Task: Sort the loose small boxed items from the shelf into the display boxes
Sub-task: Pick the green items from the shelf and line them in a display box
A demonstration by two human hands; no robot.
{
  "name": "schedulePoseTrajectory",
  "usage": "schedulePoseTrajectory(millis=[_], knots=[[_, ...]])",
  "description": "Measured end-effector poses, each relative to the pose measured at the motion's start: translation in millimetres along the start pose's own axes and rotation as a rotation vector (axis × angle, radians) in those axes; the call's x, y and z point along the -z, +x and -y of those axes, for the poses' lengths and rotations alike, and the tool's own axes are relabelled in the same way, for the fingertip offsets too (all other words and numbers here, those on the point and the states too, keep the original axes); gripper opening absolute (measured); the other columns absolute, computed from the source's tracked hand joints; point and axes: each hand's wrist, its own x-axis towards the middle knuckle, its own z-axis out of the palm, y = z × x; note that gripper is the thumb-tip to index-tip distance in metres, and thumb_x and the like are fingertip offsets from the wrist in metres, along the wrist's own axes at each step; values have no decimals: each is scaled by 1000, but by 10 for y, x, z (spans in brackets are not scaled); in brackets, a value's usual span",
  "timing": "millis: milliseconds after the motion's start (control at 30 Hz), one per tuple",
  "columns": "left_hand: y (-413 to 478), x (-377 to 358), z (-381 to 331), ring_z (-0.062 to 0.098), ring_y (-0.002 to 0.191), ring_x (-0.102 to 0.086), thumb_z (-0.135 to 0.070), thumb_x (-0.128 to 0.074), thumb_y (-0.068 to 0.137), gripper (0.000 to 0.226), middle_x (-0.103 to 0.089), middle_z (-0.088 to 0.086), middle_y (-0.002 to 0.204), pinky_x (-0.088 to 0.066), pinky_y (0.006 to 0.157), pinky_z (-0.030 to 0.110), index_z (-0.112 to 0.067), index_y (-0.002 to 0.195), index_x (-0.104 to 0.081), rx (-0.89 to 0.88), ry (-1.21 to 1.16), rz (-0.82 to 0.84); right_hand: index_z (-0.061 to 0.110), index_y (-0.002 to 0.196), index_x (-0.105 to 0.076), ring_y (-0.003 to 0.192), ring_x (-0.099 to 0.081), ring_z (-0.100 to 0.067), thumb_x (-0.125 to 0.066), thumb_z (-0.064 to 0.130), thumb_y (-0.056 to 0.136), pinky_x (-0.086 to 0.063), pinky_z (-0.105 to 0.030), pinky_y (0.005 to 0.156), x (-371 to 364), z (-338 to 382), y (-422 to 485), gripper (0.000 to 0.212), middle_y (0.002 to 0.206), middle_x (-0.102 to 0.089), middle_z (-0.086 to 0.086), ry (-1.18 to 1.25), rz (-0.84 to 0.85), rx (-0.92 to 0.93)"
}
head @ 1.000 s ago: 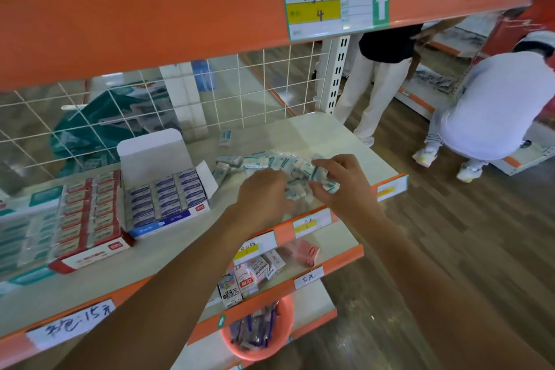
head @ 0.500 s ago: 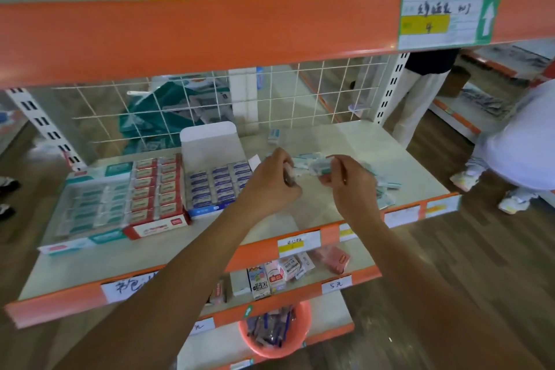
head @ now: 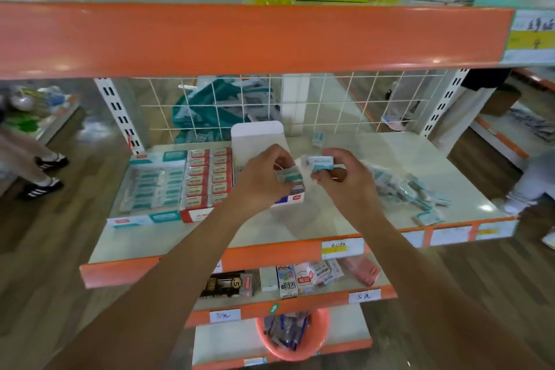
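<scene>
The left hand [head: 264, 177] pinches a small teal box [head: 289, 174]. The right hand [head: 339, 177] pinches another teal box [head: 322, 161], long side lying left to right. Both are above the open blue display box [head: 289, 200], which the hands mostly hide. The teal display box [head: 150, 186] lies to the left, past the full red display box [head: 207, 177], so the left hand is nearer. It holds rows of teal boxes. The loose pile [head: 402, 186] lies to the right on the shelf [head: 330, 219].

Most of the blue display box [head: 289, 199] is hidden behind the left hand [head: 264, 180]; print on the small boxes beside it is blurred.
</scene>
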Motion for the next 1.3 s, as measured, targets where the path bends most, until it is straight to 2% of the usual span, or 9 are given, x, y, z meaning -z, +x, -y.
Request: schedulePoseTrajectory(millis=[100,200,367,500,633,733,833,1133,1300], knots=[[-60,173,93,5,89,-52,-10,-72,79,33,-57,-11,101,-38,60,6,-20,103,-53,-16,100,1,38,94,-56,79,-67,-1,-70,8,83,-54,-16,72,-152,82,-11,35,90,-68,10,-30,42,68],[-116,326,214,5,94,-51,-8,-70,78,32,-57,-12,102,-38,66,7,-20,103,-54,-17,154,-17,21,98,-61,79,-64,-5,-73,8,81,-49,-8,66,-315,106,-4,24,92,-67,2,-121,48,148],[-233,550,436,6,89,-54,-11,-73,76,30,-63,-9,103,-42,67,10,-21,98,-55,13,172,-19,8,98,-61,81,-66,-15,-76,7,78,-55,-18,71,-562,122,-5,26,97,-62,-9,-225,88,296],[-345,731,597,9,87,-57,-16,-74,78,25,-65,-8,101,-46,71,15,-20,97,-59,14,202,-23,10,101,-62,79,-65,-12,-76,9,78,-53,-15,72,-762,258,-53,27,95,-63,-3,-274,155,323],[-441,926,763,12,94,-56,-14,-73,79,22,-63,-8,102,-47,83,26,-20,95,-59,31,255,-36,11,101,-65,77,-62,-13,-75,11,78,-53,-22,69,-990,404,-102,25,94,-63,-2,-300,189,401],[-512,1083,903,8,91,-49,-18,-74,80,24,-57,-9,100,-40,76,17,-29,90,-54,38,312,-64,12,97,-65,76,-61,-16,-73,14,80,-55,-33,68,-1158,465,-123,19,92,-63,-3,-315,204,435],[-590,1256,1026,9,91,-50,-21,-72,83,19,-56,-9,99,-38,75,18,-28,93,-56,73,332,-64,10,92,-62,78,-60,-20,-73,16,80,-54,-44,67,-1344,521,-151,17,89,-64,-4,-331,232,448],[-718,1618,1456,9,87,-53,-20,-74,81,21,-54,-12,97,-38,61,6,-20,99,-62,132,347,38,11,95,-65,92,-61,-17,-72,17,83,-52,-29,77,-1785,757,-269,15,102,-65,-4,-385,382,446],[-709,1710,1626,12,82,-56,-19,-78,76,26,-59,-6,92,-36,56,2,-11,98,-67,128,317,82,16,97,-66,98,-58,-18,-71,21,85,-52,-37,85,-1960,810,-264,14,107,-64,-4,-454,518,410]])
